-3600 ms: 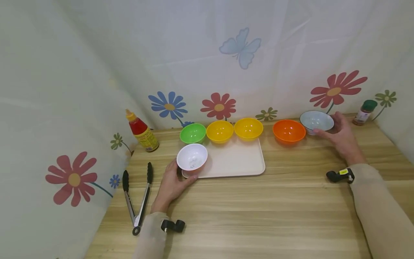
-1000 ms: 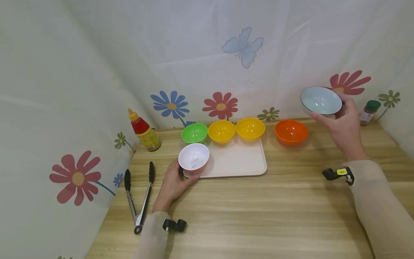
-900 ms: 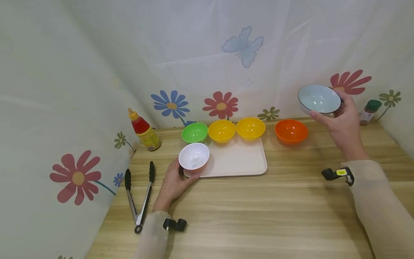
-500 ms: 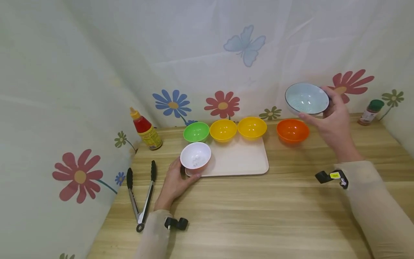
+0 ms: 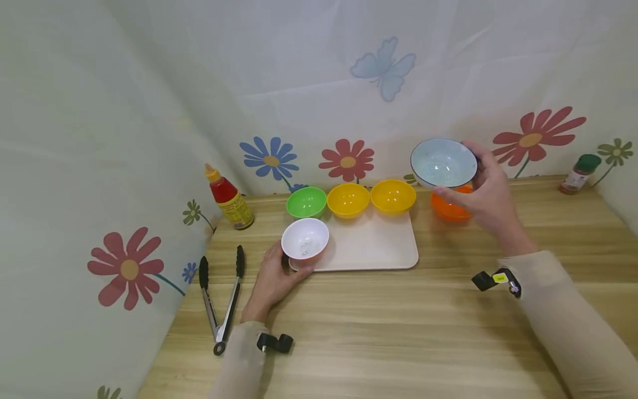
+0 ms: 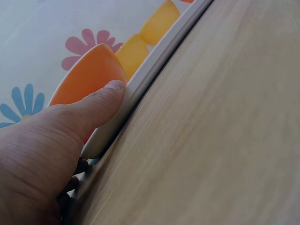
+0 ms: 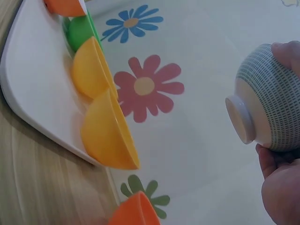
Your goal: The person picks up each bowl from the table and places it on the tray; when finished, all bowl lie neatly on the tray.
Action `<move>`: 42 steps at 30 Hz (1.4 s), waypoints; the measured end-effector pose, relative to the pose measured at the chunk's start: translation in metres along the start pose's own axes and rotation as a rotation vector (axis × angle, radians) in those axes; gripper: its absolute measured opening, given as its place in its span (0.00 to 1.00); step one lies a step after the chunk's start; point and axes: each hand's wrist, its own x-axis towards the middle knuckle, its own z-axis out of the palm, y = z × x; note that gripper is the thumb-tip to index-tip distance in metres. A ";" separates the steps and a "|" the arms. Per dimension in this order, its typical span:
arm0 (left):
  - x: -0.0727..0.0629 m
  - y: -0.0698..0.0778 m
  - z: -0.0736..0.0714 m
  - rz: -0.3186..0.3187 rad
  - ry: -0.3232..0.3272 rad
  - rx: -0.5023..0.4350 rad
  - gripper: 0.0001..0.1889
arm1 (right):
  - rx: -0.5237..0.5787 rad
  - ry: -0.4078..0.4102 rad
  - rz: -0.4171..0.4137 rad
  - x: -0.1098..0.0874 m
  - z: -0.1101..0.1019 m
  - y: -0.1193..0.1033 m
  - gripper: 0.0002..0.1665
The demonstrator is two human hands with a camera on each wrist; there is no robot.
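My right hand (image 5: 490,194) holds a pale blue-grey bowl (image 5: 442,162) by its side, raised above the table and slightly tilted. In the right wrist view, this bowl's patterned outside (image 7: 276,101) and white foot show. An orange bowl (image 5: 445,208) stands behind and below that hand, partly covered. Around a bowl with a white inside (image 5: 305,238) and orange outside (image 6: 89,75), my left hand (image 5: 274,280) curls its thumb and fingers. That bowl is at the left front corner of the cream tray (image 5: 369,249). The left hand's far fingers are mostly hidden.
A green bowl (image 5: 306,203) and two yellow bowls (image 5: 348,201) line the tray's back edge. Tongs (image 5: 224,305) lie spread at the left, and a red sauce bottle (image 5: 229,199) stands behind them. A green-capped spice jar (image 5: 578,174) is at the far right by the curtain.
My right hand has lifted the pale blue-grey bowl off the table at the back right and carried it left, lately lowering it a little over the orange bowl. The left hand keeps its place.
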 end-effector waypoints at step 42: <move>0.001 0.003 -0.001 -0.017 -0.015 0.006 0.56 | 0.142 -0.392 0.135 -0.032 0.111 0.041 0.59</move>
